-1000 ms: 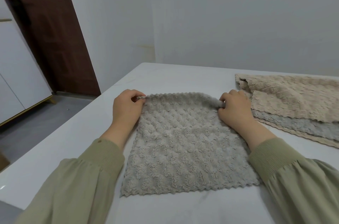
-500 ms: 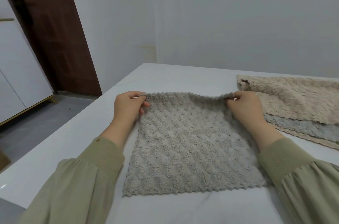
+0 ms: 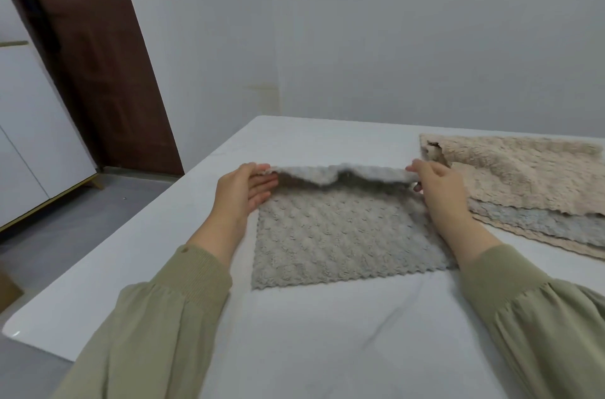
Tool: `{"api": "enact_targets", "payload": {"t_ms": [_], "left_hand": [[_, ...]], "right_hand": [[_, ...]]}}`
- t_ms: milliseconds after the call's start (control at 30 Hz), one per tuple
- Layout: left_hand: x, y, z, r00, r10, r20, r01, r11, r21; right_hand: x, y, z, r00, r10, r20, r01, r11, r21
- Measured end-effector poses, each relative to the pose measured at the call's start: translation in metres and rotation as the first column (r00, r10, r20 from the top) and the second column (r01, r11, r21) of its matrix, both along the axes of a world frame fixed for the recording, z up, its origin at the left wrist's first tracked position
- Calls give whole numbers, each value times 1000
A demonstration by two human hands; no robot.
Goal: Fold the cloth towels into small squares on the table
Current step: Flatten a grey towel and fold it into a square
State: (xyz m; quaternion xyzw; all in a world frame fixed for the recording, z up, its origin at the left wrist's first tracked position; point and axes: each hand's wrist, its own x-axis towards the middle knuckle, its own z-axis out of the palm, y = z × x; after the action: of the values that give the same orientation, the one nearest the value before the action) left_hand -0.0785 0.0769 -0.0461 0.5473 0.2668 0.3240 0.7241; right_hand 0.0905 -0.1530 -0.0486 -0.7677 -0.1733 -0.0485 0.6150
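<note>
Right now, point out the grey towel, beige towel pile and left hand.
grey towel [image 3: 343,235]: head view, flat middle.
beige towel pile [image 3: 523,176]: head view, top layer.
left hand [image 3: 240,194]: head view, hand's middle.

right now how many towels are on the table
4 at least: a grey towel mid-table, far edge held by the left hand and right hand; at right a pile: beige towel on top, blue-grey towel beneath, a second beige edge lowest. More may be hidden.
</note>
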Motion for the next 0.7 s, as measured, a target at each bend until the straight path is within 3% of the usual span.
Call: {"api": "enact_targets", "payload": {"t_ms": [333, 467, 500, 533, 600, 633, 700], "left_hand": [[-35, -30, 1, 990, 39, -135, -32, 998, 54], [-51, -43, 2, 960, 55, -276, 1, 980, 199], [-55, -45, -1, 945, 105, -309, 5, 942, 336], [-58, -47, -4, 914, 205, -351, 14, 847, 531], [-64, -51, -9, 854, 404, -328, 54, 558, 828], [-63, -52, -11, 874, 406, -268, 60, 458, 887], [-58, -53, -16, 938, 264, -225, 126, 344, 931]], "right_hand": [[-32, -27, -7, 968, -208, 139, 200, 978, 66], [-36, -45, -11, 974, -185, 130, 197, 977, -85], [-38, -50, -11, 975, -178, 135, 199, 966, -163], [-38, -54, -12, 969, -176, 171, 217, 940, -263], [-40, -60, -11, 949, -133, 287, 256, 856, -449], [-43, -61, -9, 943, -87, 320, 249, 823, -511], [-51, -58, -6, 941, 64, 332, 151, 799, -582]]}}
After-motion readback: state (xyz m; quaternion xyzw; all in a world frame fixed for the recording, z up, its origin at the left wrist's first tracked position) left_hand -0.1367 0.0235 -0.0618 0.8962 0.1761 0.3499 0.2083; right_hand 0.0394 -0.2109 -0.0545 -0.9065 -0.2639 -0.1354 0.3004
